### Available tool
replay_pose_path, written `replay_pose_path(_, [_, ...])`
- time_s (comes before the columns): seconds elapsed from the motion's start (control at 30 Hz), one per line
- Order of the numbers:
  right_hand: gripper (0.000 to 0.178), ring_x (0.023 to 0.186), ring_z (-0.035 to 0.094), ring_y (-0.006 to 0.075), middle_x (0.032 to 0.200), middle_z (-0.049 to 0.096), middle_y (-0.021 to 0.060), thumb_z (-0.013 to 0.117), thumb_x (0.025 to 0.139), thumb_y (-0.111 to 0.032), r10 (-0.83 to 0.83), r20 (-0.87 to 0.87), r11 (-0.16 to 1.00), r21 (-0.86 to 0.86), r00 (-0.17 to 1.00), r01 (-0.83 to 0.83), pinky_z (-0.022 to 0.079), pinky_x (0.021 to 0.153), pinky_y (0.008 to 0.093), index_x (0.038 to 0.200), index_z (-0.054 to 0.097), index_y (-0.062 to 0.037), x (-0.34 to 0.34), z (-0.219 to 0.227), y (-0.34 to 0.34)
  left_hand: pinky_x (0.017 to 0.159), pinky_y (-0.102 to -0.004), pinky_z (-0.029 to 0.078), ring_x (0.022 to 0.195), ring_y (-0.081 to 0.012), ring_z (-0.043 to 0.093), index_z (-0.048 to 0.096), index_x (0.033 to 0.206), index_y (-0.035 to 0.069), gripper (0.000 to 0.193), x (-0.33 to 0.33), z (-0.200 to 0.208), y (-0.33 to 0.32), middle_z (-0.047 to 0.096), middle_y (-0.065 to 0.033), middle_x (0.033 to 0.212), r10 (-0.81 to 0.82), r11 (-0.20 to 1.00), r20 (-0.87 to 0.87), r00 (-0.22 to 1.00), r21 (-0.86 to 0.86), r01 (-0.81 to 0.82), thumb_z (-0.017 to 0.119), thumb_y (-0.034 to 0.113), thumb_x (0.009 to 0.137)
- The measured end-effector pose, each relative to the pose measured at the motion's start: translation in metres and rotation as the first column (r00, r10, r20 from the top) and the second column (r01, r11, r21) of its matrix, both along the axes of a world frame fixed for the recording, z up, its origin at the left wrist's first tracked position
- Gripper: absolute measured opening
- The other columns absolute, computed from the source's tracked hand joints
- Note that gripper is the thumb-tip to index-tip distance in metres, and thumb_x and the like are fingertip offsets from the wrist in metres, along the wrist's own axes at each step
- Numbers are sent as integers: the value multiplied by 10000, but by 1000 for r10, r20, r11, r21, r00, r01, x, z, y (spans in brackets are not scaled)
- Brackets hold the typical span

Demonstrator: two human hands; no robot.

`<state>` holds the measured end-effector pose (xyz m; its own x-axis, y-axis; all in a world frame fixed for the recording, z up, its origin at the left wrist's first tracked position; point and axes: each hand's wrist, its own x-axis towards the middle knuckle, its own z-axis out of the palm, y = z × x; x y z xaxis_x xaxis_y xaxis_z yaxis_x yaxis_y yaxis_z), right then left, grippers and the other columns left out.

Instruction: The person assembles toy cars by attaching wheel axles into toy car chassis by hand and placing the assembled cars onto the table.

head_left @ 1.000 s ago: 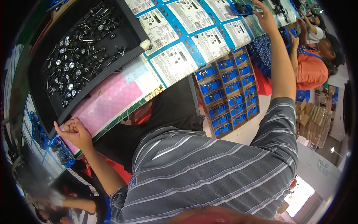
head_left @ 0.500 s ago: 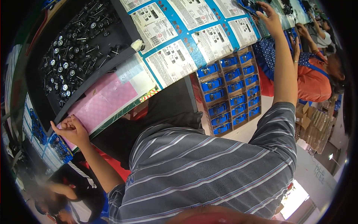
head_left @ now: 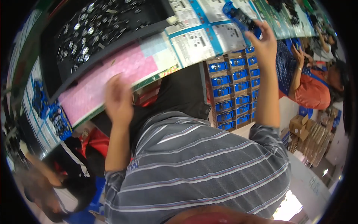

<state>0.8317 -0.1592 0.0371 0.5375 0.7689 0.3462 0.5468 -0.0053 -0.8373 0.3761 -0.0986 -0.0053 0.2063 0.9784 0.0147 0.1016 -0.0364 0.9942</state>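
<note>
My right hand grips one end of a blue toy car with a black underside, above the table's far right part. Blurred by motion, my left hand hangs at the front edge by the pink sheet, and its fingers are too smeared to read. Beyond it, a black tray holds many small wheel-and-axle pieces. Several blue toy cars lie at the table's left end, left of the pink sheet.
A divided carton with rows of blue cars stands below the table edge, between my body and right arm. Printed sheets with blue tape cover the tabletop. A person in orange works at right, another person at lower left.
My right hand has come nearer and slightly left, bringing the blue toy car further into view. My left hand has left the tray's near-left corner and moved right. The whole view has shifted.
</note>
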Motion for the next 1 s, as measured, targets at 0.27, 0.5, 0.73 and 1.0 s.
replay_pose_path(0.27, [520,1232,583,306,1322,590,155,901,688,-48,566,118,825,-81,816,-560,477,1026,386,1136,638,-26,-235,19,-3,721,-263,528,898,-122,628,407,1420,24,481,54,2,-10,607,-79,1178,-191,896,694,694,-166,412,624,169,1016])
replay_pose_path(0.5, [340,994,677,216,1167,698,95,833,819,-186,558,319,827,-142,766,-544,541,884,351,1098,703,-42,-207,63,97,654,-263,514,800,-146,659,573,1185,30,239,-9,-3,4,684,-82,987,-93,937,667,739,-192,291,602,217,1039])
replay_pose_path(0.73, [215,841,701,404,838,710,231,808,757,-204,654,668,749,-507,354,-426,566,774,468,879,762,-33,-186,38,231,656,-264,508,795,-145,657,586,1155,31,213,-28,0,4,686,-78,989,-65,947,686,725,-186,261,616,198,1027])
replay_pose_path(1.0, [156,713,684,327,806,686,203,789,793,-111,614,443,757,-566,653,-328,531,669,400,834,724,25,-242,83,188,670,-272,505,819,-151,655,554,1212,44,277,-51,-6,-2,676,-78,1010,-55,966,633,772,-163,202,613,243,1027])
